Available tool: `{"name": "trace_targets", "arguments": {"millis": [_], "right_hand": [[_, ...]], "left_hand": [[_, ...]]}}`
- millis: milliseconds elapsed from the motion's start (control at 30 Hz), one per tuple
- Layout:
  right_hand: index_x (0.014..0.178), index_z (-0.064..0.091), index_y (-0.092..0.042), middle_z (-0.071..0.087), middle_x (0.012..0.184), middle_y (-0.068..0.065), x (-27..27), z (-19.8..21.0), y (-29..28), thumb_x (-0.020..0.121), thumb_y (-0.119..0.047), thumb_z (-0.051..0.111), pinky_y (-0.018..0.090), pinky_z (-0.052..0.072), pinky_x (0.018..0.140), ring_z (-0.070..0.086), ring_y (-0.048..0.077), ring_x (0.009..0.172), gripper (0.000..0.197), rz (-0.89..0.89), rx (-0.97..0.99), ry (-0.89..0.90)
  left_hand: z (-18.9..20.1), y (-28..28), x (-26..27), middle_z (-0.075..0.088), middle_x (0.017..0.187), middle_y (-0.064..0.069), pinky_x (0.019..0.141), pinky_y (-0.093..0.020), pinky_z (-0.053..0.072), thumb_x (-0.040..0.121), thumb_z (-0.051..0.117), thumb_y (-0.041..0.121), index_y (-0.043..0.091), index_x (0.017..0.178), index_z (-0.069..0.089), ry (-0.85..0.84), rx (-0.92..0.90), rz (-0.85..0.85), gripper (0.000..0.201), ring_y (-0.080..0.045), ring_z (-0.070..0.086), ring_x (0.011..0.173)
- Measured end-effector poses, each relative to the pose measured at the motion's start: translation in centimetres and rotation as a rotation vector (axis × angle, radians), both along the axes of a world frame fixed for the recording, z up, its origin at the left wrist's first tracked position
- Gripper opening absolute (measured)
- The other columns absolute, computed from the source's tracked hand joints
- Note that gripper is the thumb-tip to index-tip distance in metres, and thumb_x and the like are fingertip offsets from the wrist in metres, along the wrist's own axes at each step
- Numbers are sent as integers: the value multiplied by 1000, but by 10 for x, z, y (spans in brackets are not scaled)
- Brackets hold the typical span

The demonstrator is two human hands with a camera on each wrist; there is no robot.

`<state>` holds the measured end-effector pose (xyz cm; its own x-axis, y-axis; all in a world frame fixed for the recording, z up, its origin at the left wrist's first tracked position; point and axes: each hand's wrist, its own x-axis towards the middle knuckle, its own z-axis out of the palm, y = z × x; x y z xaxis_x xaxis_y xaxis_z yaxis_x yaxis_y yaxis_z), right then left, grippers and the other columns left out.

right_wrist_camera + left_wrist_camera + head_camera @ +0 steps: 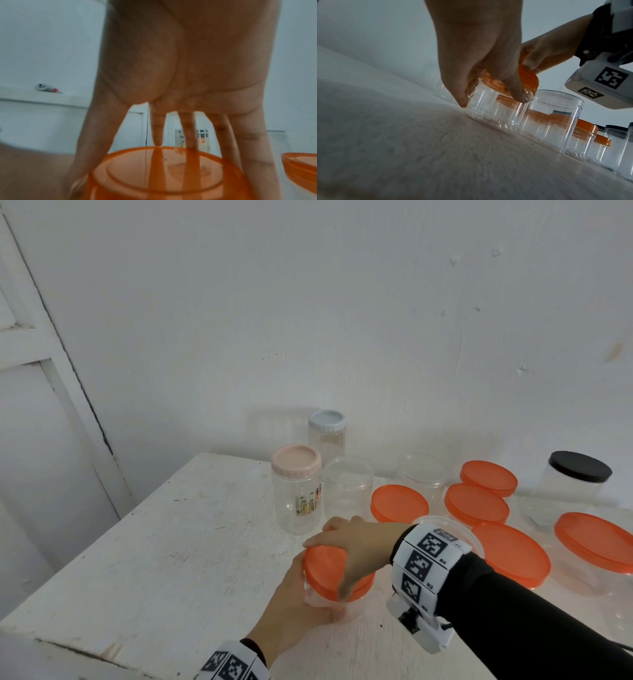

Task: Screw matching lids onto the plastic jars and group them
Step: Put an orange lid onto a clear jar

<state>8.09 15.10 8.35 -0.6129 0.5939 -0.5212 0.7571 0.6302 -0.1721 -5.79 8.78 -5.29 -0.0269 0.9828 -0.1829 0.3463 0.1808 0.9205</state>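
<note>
A clear plastic jar (494, 112) stands on the white table (154, 559) near its front edge, with an orange lid (325, 570) on top. My left hand (298, 601) grips the jar's wall from the near left; thumb and fingers wrap its upper part (491, 100). From above, my right hand (349, 546) covers the lid, its fingers spread and curled down round the rim (168, 155). In the left wrist view the lid (527, 79) sits tilted on the jar's mouth. How far it is threaded on is hidden.
Behind stand a pink-lidded jar (296, 494), a pale blue-lidded jar (326, 436) and an open jar (347, 487). To the right are several orange-lidded jars (476, 503), a black-lidded jar (579, 484) and an open jar (553, 119) close by. The wall backs the table.
</note>
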Motion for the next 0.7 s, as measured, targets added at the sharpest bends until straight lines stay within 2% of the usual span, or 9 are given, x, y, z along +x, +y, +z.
{"name": "trace_targets", "arguments": {"millis": [100,167,233,300,367,467,533,633,700], "right_hand": [[146,16,-47,25,146,-2,0,-6,0,72,-65,69,51,38,101,30,29,131,93,-51,56,-3],[147,21,-36,30,143,3,-2,-14,-3,71,-77,58,46,40,96,38,32,126,94,-100,123,1],[146,26,-27,33,141,8,-5,-18,-4,75,-82,46,42,42,89,46,33,121,92,-144,179,-3],[148,23,-27,31,145,10,-5,-15,-2,75,-82,45,45,41,95,42,34,126,94,-173,154,-21],[150,10,-38,20,153,5,-4,-7,0,71,-76,60,53,35,105,28,32,137,101,-127,85,-51],[147,7,-51,11,156,-7,-3,2,1,72,-51,76,56,34,105,19,28,140,101,-18,13,-56],[146,13,-52,17,152,-7,-3,1,1,75,-50,74,53,36,102,25,29,136,94,-5,11,-59],[148,16,-43,25,148,1,-4,-6,-1,74,-68,64,49,40,99,36,32,131,92,-64,63,-67],[148,21,-32,30,145,7,-6,-11,-3,75,-77,53,45,42,94,43,33,126,92,-119,118,-69]], "left_hand": [[1,-3,-1,38,117,31,78,-7,40,36,87,54,48,126,19,-38,27,-14,112,9,46,103],[1,-4,-1,39,116,32,65,-1,41,49,93,38,49,122,24,-69,48,-20,101,16,44,99],[-1,-4,-1,43,121,26,64,0,43,56,93,24,43,126,29,-121,58,-14,98,11,48,102],[0,-4,-1,44,123,23,65,-3,46,53,93,25,41,126,32,-131,50,-19,97,8,49,104],[1,-4,0,41,121,27,65,-4,45,50,92,31,44,122,30,-93,32,-16,96,11,46,102],[4,-1,2,38,133,17,85,-10,43,59,91,25,41,133,22,-18,19,14,103,6,45,108],[6,-1,3,35,139,13,100,-21,37,63,90,26,32,145,16,26,-8,29,111,-4,41,118],[5,-1,2,35,121,28,80,-2,42,63,90,26,43,131,17,-6,-2,0,101,9,44,101],[2,-2,1,37,117,28,62,-2,43,63,90,24,45,122,21,-35,-1,8,93,12,44,96]]}}
